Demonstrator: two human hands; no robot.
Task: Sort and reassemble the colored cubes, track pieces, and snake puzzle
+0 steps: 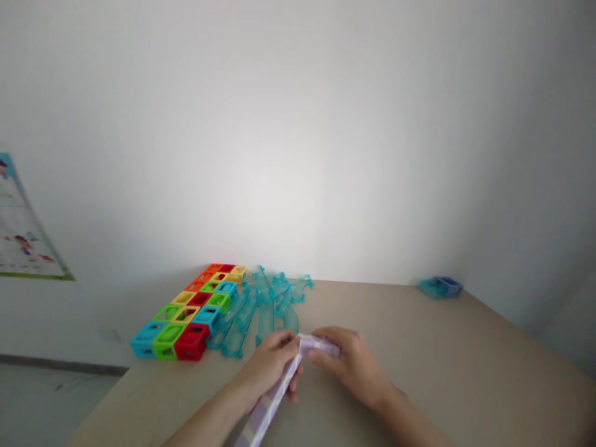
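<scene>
- We see a lilac strip (274,397) held just above the worktop (456,372), low in the frame and a little left of centre.
- Its long axis runs on a diagonal, from the bottom edge of the frame up and to the right, ending where the two hands meet.
- The strip is flat, narrow and pale, crossed by lighter bands; the material looks smooth, though we cannot tell what it is.
- At the upper end a short length turns toward the right of the frame; we cannot tell whether this is a bend or a second piece.
- The left hand (270,366) has its fingers curled and clamped around the strip just below that end.
- The right hand (351,366) has its fingers closed on the short upper length, pinching it from above.
- Left of the hands lies a flat block of coloured cube frames (195,310): hollow plastic squares in red, green, blue, yellow and orange, set edge to edge in rows.
- Touching that block, translucent blue track pieces (267,301) lie in a loose heap, curved and channel-shaped.
- Small blue pieces (440,287) sit at the far right corner of the matte beige worktop, against a plain white wall (298,124).
- A printed poster (21,230) hangs at the left edge.
</scene>
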